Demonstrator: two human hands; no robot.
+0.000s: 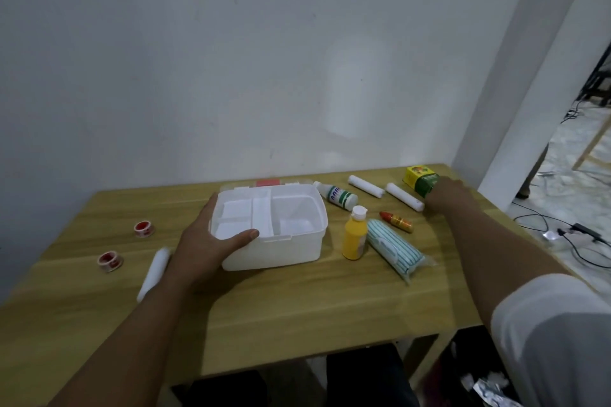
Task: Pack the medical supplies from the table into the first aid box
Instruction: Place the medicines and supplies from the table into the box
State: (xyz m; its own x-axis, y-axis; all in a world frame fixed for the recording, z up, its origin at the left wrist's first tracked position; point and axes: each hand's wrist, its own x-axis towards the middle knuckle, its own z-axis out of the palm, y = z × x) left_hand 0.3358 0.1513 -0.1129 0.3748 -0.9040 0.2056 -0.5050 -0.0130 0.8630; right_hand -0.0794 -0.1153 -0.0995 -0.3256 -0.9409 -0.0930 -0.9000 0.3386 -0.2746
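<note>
The white first aid box [291, 248] stands open mid-table, its divided tray showing. My left hand [205, 241] grips its left front corner, thumb over the rim. My right hand [444, 196] is at the far right, closed on a yellow and green carton [420, 180]. Right of the box lie a white bottle on its side [337, 195], two white bandage rolls [365, 187] [405, 196], a small red-orange tube [396, 221] and a wrapped striped bandage [393, 249]; a yellow bottle [355, 236] stands upright there. Left of the box are two red tape rolls [143, 229] [110, 261] and a white roll [153, 273].
The wooden table [297, 314] stands against a white wall. A white pillar is at the right, with cables [568, 235] on the floor beyond. Crumpled items lie under the table's right end. The table's front edge runs just below my forearms.
</note>
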